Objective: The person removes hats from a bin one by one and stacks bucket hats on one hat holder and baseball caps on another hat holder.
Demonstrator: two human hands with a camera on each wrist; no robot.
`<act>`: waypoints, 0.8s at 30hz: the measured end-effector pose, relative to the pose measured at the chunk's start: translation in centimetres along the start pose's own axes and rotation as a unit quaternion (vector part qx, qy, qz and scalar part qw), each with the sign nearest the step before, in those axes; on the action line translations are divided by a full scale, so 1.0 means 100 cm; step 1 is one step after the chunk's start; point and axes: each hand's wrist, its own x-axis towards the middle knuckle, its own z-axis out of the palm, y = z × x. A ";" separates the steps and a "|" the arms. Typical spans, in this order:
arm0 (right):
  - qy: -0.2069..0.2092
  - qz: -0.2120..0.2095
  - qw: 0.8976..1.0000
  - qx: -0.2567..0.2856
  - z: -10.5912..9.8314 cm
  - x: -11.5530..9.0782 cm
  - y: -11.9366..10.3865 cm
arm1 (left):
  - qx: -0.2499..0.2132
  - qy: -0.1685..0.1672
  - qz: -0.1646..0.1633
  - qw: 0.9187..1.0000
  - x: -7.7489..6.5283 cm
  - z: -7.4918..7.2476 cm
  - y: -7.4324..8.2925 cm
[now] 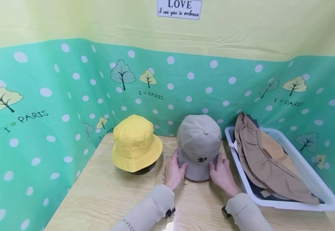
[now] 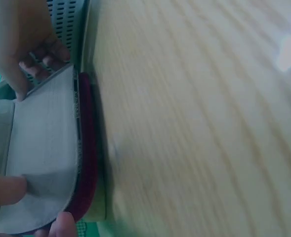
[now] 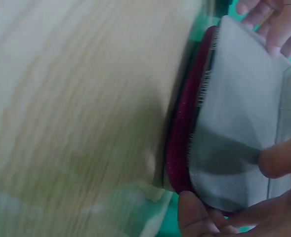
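The cap [image 1: 198,141] is set at twelve o'clock on the table [image 1: 92,199], its brim [image 1: 197,173] pinched by left hand [image 1: 174,171] at nine and right hand [image 1: 222,175] at three, apparently for even steadying.

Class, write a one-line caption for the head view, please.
Left hand and right hand hold a grey cap between a yellow hat and a white tray.

A yellow cloth bucket hat [image 1: 135,141] sits left of the fingers [image 1: 219,159], a white plastic basket [image 1: 330,204] holding brown fabric [image 1: 266,163] to their right, and a polka-dotted green curtain [image 1: 181,96] behind.
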 end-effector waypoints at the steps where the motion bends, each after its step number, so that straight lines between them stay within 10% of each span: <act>1: -0.004 0.002 1.000 0.004 -0.001 -0.001 0.000 | 0.001 -0.003 -0.002 1.000 0.000 -0.001 0.001; 11: -0.016 -0.036 0.999 -0.006 -0.017 -0.027 -0.007 | -0.021 -0.016 -0.009 1.000 -0.003 -0.011 0.003; 24: 0.001 -0.083 0.996 -0.018 -0.055 -0.060 -0.023 | -0.048 -0.030 0.087 0.995 -0.017 -0.032 0.021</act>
